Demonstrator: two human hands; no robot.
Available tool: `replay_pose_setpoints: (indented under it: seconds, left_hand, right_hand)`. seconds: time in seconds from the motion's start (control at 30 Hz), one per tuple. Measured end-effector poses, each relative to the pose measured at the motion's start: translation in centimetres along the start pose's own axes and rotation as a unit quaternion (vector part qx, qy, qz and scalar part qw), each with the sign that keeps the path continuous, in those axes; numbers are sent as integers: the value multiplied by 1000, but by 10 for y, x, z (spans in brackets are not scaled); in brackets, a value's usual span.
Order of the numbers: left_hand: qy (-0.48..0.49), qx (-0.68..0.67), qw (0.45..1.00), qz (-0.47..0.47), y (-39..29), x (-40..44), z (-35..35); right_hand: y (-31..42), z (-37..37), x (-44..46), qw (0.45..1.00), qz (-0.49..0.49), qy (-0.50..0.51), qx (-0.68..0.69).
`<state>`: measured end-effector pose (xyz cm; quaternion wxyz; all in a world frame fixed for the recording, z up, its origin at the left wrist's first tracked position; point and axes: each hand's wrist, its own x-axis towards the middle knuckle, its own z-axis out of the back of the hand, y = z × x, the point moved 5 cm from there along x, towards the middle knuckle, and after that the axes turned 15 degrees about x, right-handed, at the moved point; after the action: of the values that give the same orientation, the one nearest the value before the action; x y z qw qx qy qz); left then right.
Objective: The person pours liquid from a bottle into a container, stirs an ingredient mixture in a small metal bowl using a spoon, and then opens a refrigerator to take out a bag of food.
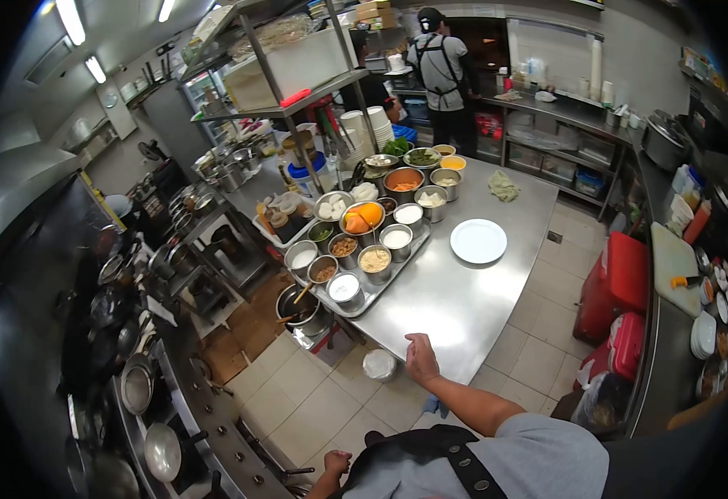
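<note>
My right hand (421, 358) is held over the near edge of the steel table (472, 312), its fingers curled and nothing visible in them. My left hand (338, 461) is low beside my apron, closed, with no object showing in it. A white plate (478, 242) lies on the table, beyond my right hand. To the left of the plate, a metal tray (420, 243) holds several steel pots of ingredients, among them a pot of white powder (344, 288) and one with an orange item (362, 218). A greenish cloth (503, 186) lies near the table's far right corner.
A stove with a pan (162, 452) is at the lower left. Under the table edge stand a large pot (299, 308) and a white-topped container (379, 364). Red coolers (613, 287) line the right side. A person (441, 71) stands at the back, another partly hidden beside them.
</note>
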<state>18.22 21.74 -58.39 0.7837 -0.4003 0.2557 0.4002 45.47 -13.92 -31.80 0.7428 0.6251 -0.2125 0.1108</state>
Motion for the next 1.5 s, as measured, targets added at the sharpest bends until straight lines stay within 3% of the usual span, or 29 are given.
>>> replay_pose_setpoints:
  seconds: [0.2, 0.37, 0.57, 0.67, 0.73, 0.8, 0.87, 1.03, 1.07, 1.17, 1.27, 1.4, 1.5]
  left_hand:
    - [-66, 39, 997, -31, 36, -53, -26]
    - [-54, 110, 992, -9, 83, -99, -46]
    - [-25, 149, 988, 13, 128, -139, -61]
    - [-40, 121, 992, 19, 139, -148, -64]
    - [-54, 85, 994, 30, 143, -158, -68]
    - [-67, 45, 995, 50, 141, -174, -69]
    - [-74, 14, 994, 73, 126, -190, -56]
    - [-150, -45, 987, 46, 163, -182, -44]
    - [-116, -67, 986, 99, 147, -212, -25]
    - [-102, -126, 980, 114, 183, -227, -35]
    - [-74, -134, 974, 168, 224, -254, -68]
    - [-42, -128, 971, 195, 282, -273, -112]
    - [-139, -194, 929, 283, 311, -302, -121]
  right_hand:
    - [-14, -4, -2, 995, -46, 47, 68]
    - [-13, -5, -3, 995, -9, 61, 76]
    - [-21, -8, -5, 993, -40, 79, 74]
    - [-14, -10, -3, 983, -147, 105, 33]
    - [-16, -14, -4, 984, -79, 133, -87]
    - [-28, -18, -5, 972, -103, 177, -117]
    - [-31, -20, -6, 979, -20, 158, -123]
    - [-37, -21, 1, 976, -14, 139, -170]
    - [-34, -21, 1, 976, -23, 152, -155]
    - [-32, -24, 0, 949, 55, 242, -195]
    - [-30, -21, 5, 926, 39, 306, -219]
    - [-20, -25, -3, 933, 73, 273, -224]
    - [-18, -25, -3, 934, 58, 263, -235]
